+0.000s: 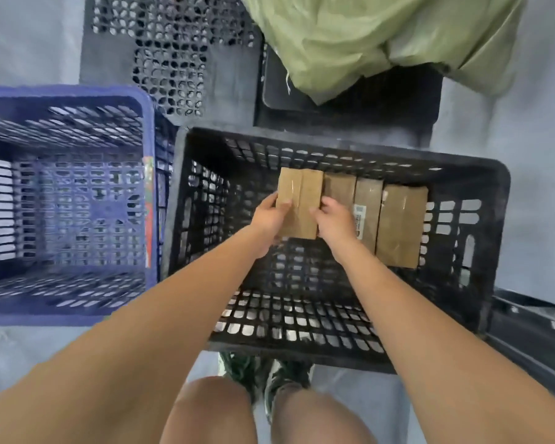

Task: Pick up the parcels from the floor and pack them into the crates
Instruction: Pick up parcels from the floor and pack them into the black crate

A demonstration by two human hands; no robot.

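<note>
I see a flat brown cardboard parcel (299, 203) gripped by my left hand (267, 216) and right hand (335, 219), fingers curled on its sides, inside the black lattice crate (302, 341). Three taped parcels (378, 216) stand beside it. An empty blue crate (148, 100) sits left on the grey floor (532, 155).

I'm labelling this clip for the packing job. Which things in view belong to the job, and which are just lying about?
Part of the job:
- held parcel, gripped by left hand and right hand
- packed parcels standing in a row
- black crate holding them
- blue crate

Just lying about:
- green sack
- perforated grey panel
- dark tray under the sack
</note>
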